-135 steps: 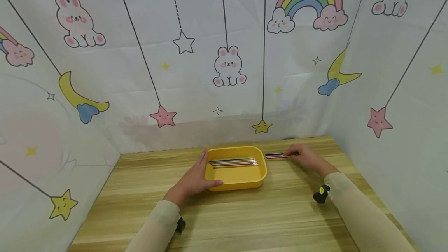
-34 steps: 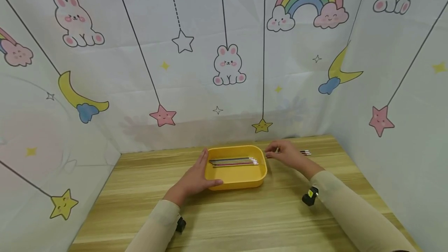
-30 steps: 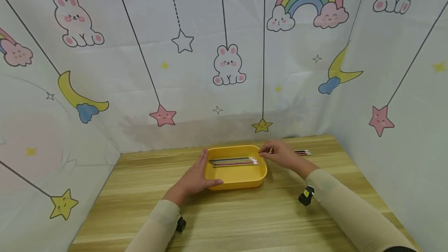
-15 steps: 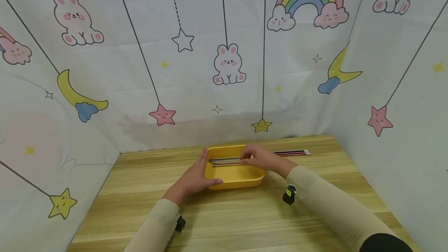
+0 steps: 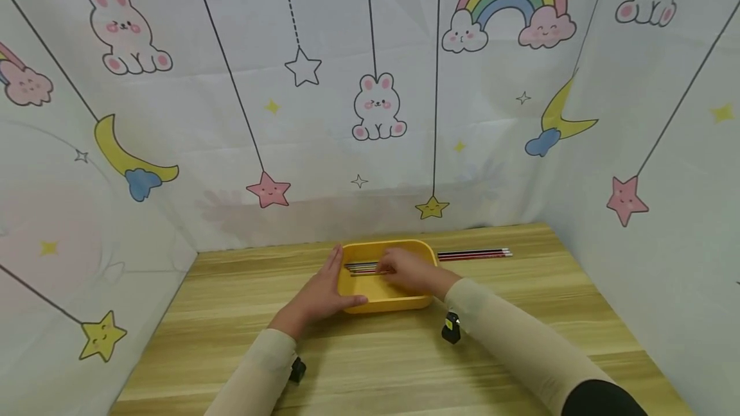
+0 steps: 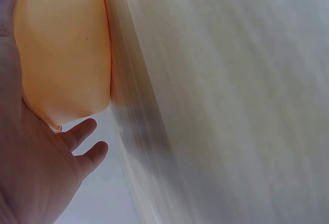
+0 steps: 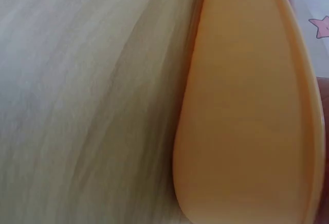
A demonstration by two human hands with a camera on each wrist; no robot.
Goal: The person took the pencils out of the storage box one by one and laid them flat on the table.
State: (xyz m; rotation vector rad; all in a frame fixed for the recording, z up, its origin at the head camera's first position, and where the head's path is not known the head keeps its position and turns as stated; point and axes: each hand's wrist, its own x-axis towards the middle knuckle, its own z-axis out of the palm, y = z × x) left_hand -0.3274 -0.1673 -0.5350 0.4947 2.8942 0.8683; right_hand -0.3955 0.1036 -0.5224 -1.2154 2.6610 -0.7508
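A yellow rectangular box [image 5: 388, 305] stands near the back of the table, with several thin pencils [image 5: 362, 268] lying side by side in it. At its left end my left hand [image 5: 320, 297] braces it, straight fingers at the rear corner and thumb along the front rim. In the left wrist view this hand [image 6: 41, 167] lies beside the orange-looking box wall. My right hand [image 5: 410, 269] is inside the box, curled fingers down at the pencils and covering their right ends. Whether the fingertips pinch any pencil is hidden.
Several more pencils [image 5: 474, 254], black and red with white ends, lie together just right of the box. The wooden table [image 5: 370, 364] meets printed white cloth walls [image 5: 324, 146] at the back and both sides.
My right hand has left the row of pencils on the table, moved left over the box's right rim and down to the pencils inside. The left hand and box stay in place.
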